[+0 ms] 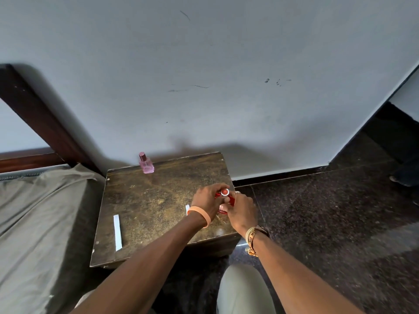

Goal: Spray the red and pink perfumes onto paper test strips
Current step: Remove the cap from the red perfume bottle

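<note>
Setting was a home bedroom. A bed (34, 211) with a rumpled grey sheet and a dark wooden frame (43, 123) stood beside a small worn wooden counter (140, 200), set against a scuffed painted wall (204, 64). The floor (328, 211) was dark speckled stone.

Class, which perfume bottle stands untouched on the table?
The pink glass perfume bottle at the far left corner; the left hand and right hand grip the red glass bottle.
</note>
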Tool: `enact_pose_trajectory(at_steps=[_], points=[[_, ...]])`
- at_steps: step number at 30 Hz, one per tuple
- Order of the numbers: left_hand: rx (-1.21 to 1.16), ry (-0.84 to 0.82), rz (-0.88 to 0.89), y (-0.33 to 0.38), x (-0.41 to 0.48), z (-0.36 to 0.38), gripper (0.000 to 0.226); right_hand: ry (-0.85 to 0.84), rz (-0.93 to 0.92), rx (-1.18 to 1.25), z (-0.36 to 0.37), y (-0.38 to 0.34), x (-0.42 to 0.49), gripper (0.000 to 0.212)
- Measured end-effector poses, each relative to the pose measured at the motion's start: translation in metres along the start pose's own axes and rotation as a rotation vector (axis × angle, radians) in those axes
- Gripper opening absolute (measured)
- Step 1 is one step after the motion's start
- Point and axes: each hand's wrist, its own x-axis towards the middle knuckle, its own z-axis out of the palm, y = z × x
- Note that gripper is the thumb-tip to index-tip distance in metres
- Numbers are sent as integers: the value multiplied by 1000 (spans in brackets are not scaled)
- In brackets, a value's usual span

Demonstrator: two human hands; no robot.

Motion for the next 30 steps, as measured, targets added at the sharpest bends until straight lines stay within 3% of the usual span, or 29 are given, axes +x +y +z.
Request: enact_pose_trajectory(at_steps=[5, 9, 13, 18, 21, 26, 30], points=[[36, 102, 44, -4, -1, 4, 13, 20, -26, -42, 1, 1, 3, 13], [-1, 137, 11, -4, -1, 8, 24, 27, -40, -43, 0, 2, 3, 16], [47, 25, 97, 0, 3, 4, 44, 32, -29, -59, 0, 4, 2, 12], [74, 93, 103, -4, 4, 0, 26, 25, -24, -29, 0, 3, 2, 8], [-28, 188, 49, -7, 0, 6, 29, 19, -40, -20, -1, 2, 1, 11], [8, 64, 88, -2, -3, 7, 43, 26, -27, -31, 0, 3, 0, 5], [-7, 105, 61, -4, 0, 3, 29, 28, -16, -29, 1, 3, 0, 8]])
